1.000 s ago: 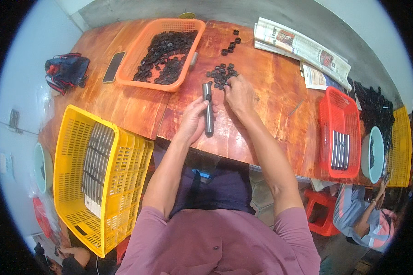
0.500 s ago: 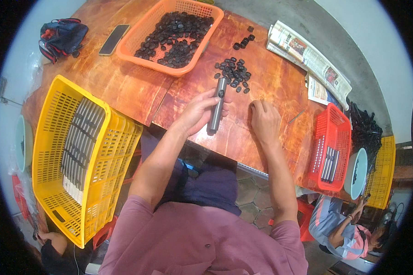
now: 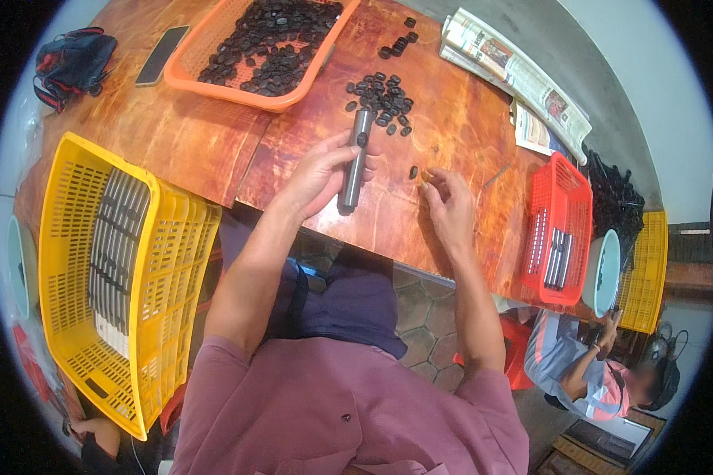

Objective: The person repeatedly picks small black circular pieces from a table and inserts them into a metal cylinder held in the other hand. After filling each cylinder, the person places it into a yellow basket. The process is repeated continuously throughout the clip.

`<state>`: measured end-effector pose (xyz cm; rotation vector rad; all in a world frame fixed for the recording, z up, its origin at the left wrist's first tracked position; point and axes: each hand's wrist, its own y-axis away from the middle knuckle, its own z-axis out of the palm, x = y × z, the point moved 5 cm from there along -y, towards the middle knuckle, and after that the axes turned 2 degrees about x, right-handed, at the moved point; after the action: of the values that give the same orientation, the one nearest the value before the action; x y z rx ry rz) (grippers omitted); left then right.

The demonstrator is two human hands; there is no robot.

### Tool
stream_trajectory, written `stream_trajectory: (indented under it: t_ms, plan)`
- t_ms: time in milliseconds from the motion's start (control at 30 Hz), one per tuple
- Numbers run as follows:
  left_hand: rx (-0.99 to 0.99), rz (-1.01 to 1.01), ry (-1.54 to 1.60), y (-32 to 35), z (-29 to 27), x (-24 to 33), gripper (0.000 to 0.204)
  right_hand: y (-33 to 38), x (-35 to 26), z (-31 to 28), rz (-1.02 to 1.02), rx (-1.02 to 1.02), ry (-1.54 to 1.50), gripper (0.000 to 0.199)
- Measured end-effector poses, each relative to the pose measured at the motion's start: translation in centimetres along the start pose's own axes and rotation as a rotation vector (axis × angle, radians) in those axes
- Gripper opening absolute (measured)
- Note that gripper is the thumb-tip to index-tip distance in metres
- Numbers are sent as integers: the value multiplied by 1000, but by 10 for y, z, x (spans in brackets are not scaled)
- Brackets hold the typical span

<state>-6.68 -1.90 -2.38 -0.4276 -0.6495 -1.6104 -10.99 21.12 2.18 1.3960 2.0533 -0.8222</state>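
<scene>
Gripping the metal tube (image 3: 353, 174) mid-frame in a curled left hand (image 3: 322, 172), apparently for steadiness; with the right hand (image 3: 451, 209) half-curled, seemingly empty, beside one black piece (image 3: 413, 172), below a pile (image 3: 387, 100) likely placed for reach.

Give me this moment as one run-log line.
left hand: holding grey tube | right hand: beside loose black piece | beyond tube: cluster of black pieces | far left: orange basket
</scene>
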Motion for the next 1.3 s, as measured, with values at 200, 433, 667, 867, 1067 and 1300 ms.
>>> stream_trajectory:
  t_ms: [200,433,667,867,1067,1300]
  plan:
    - [1,-3,7,0,1,1,46,-19,1,16,-51,-62,31,22]
    - [-5,-1,17,-1,-3,-2,43,-21,-18,28,-91,-59,70,22]
    - [-14,-22,14,0,4,0,42,-21,-17,19,7,-24,153,24]
    - [-61,-90,-35,0,5,-5,44,-19,-19,27,-106,6,301,21]
    - [-107,-99,-55,1,5,-6,49,-18,-34,22,-200,54,213,21]
    - [-137,-72,-62,0,6,-5,56,-17,-81,27,-442,77,92,21]
